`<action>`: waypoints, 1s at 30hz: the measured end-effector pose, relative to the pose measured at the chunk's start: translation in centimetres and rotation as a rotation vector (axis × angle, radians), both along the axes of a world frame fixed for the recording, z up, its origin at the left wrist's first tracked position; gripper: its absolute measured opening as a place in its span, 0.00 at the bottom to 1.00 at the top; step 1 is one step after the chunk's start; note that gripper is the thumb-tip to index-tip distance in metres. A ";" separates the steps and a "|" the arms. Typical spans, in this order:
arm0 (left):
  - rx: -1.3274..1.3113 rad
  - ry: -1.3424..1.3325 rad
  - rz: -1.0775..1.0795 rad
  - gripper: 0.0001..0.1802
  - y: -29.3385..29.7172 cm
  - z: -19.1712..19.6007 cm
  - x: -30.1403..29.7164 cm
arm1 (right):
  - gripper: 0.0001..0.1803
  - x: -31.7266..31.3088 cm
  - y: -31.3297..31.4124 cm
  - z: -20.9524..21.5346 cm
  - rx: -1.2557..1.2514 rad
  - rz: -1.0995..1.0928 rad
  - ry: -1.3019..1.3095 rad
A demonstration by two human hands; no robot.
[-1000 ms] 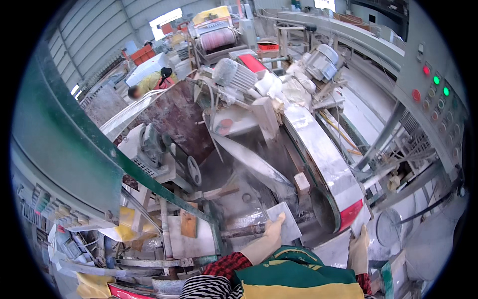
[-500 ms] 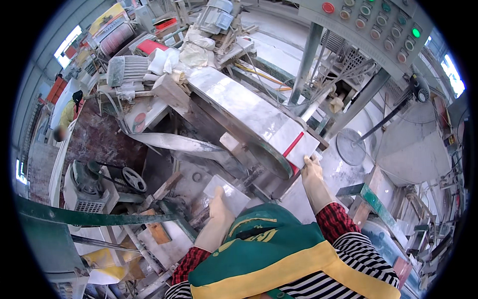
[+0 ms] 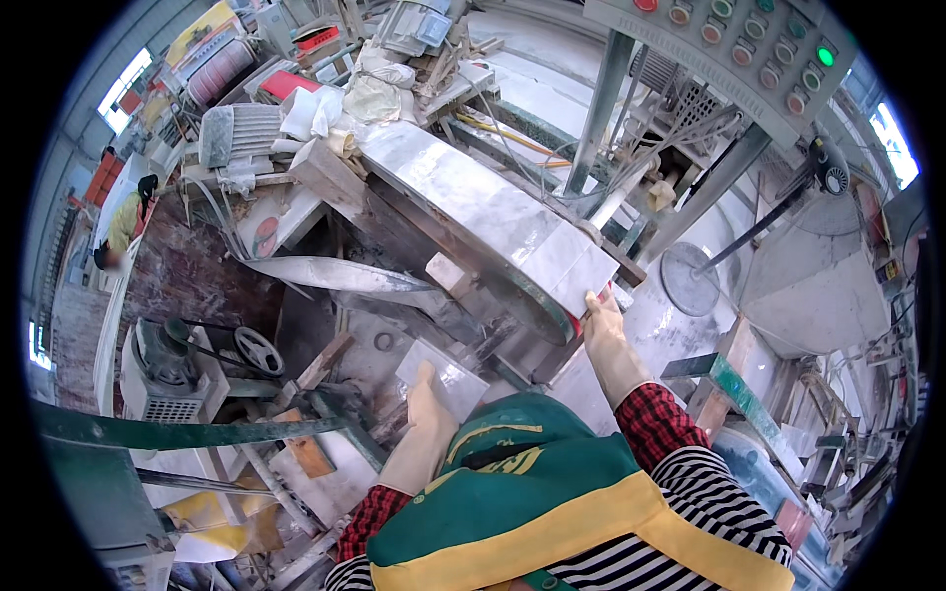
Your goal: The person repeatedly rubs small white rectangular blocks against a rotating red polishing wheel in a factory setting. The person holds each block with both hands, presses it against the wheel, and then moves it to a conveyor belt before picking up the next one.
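My left hand (image 3: 426,409) grips a thin pale square tile (image 3: 448,382) by its near left edge, thumb lying on its upper face. Low in front of me, that tile is held apart from the belt machine. My right hand (image 3: 604,323) reaches to the machine's near right end. There its fingers are closed at the outer edge of a whitish marbled tile (image 3: 585,275), the last in a row of pale tiles (image 3: 463,187). A sliver of red belt shows beside the fingertips; the fingers' undersides are hidden.
A control panel (image 3: 729,54) with coloured buttons hangs at the upper right. Beside it stands a fan (image 3: 826,172). A motor with a pulley wheel (image 3: 259,352) sits at left, near a green metal bar (image 3: 187,430). Another person (image 3: 126,222) is at the far left.
The end tile has moved up against the row, covering the red gap between them. My right hand moved with it, slightly left. My left hand still holds its tile.
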State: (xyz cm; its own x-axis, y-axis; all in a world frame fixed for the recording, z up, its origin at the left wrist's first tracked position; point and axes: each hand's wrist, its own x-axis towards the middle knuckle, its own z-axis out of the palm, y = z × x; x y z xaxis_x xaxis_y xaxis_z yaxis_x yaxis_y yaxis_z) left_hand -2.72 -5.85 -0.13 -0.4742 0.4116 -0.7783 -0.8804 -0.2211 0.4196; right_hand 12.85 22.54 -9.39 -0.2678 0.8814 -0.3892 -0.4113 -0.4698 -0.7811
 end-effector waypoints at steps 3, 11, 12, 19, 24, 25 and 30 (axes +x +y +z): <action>-0.029 -0.016 0.024 0.32 -0.4 -2.5 -0.4 | 0.29 0.6 -0.2 1.4 0.045 0.115 -0.188; -0.007 -0.042 0.010 0.34 -1.2 -5.2 -0.8 | 0.39 1.0 0.6 0.9 0.196 0.263 -0.579; -0.041 -0.015 0.017 0.33 -1.0 -4.8 -0.6 | 0.40 1.0 0.6 0.8 0.204 0.258 -0.596; -0.039 -0.038 -0.018 0.21 0.6 1.6 0.8 | 0.42 0.8 1.5 -1.3 0.299 0.248 -0.589; -0.059 -0.076 0.014 0.22 0.3 1.0 0.8 | 0.42 0.5 1.5 -0.7 0.288 0.289 -0.590; -0.074 -0.075 0.023 0.22 0.2 0.5 0.8 | 0.42 0.5 1.6 -0.6 0.282 0.300 -0.591; -0.004 -0.021 0.031 0.30 -2.0 -7.0 -0.5 | 0.41 0.1 1.2 0.3 0.302 0.302 -0.591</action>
